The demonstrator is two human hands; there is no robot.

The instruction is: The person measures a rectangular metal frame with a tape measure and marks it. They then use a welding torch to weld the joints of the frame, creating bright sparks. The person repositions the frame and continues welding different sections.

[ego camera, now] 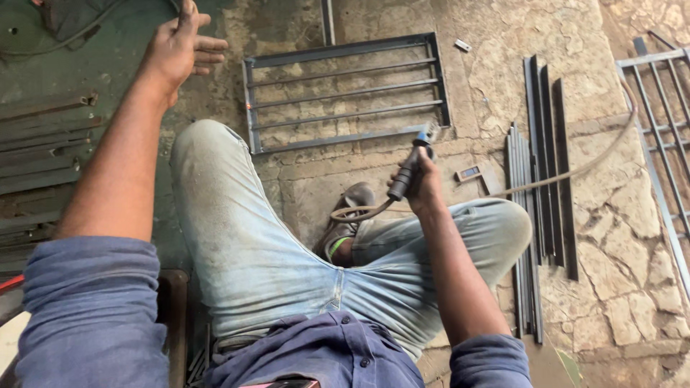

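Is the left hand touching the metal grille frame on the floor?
Apart. The head view shows the left hand raised and open over the green floor, with bare floor between it and the metal grille frame.

Floor [611,237]: was cracked stone paving.
Grille [346,93]: lay flat on it.
Bars [543,187]: lay bundled to the right.
Gate [665,122]: lay at the edge.

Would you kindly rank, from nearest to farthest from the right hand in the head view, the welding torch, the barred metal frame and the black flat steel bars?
1. Welding torch, gripped in the right hand.
2. Barred metal frame, just ahead, its corner by the torch tip.
3. Black flat steel bars, off to the right on the stone floor.
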